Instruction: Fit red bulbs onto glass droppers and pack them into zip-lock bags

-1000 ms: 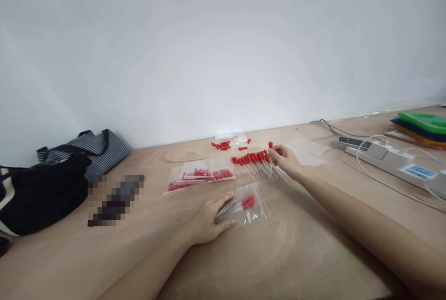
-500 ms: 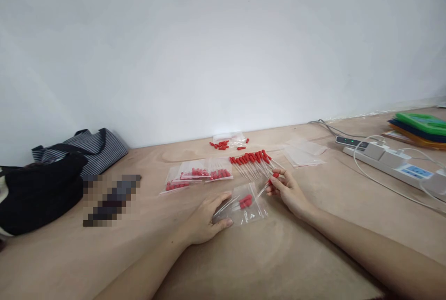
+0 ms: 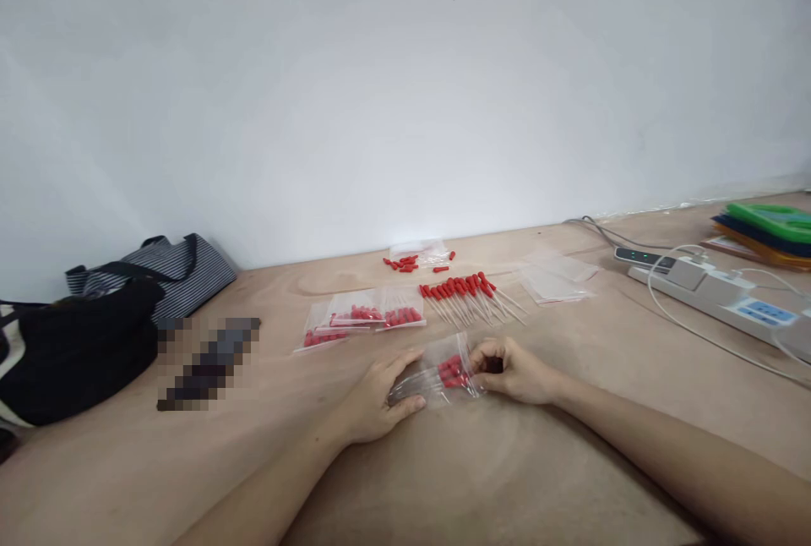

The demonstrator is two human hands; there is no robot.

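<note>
A clear zip bag (image 3: 431, 384) lies near the front of the table with several droppers (image 3: 451, 372) in it, their red bulbs towards the bag's mouth and their thin clear stems pointing left. My left hand (image 3: 383, 398) grips the closed end of the bag between thumb and fingers. At the open end, my right hand (image 3: 513, 370) is closed in a pinch on the bulb end of a dropper, which is inside the mouth; the fingertips partly hide it. Beyond the hands, a row of loose droppers (image 3: 465, 292) lies with red bulbs away from me.
Filled bags (image 3: 358, 316) lie left of the loose droppers. Red bulbs (image 3: 405, 263) sit by the wall, flat bags (image 3: 557, 280) to the right. A power strip (image 3: 715, 297) with cables and stacked coloured trays (image 3: 770, 229) are far right; bags (image 3: 76, 352) stand left.
My right hand has moved left and down to the bag's mouth, and the dropper it held has gone into the bag. My left hand stays on the bag.
</note>
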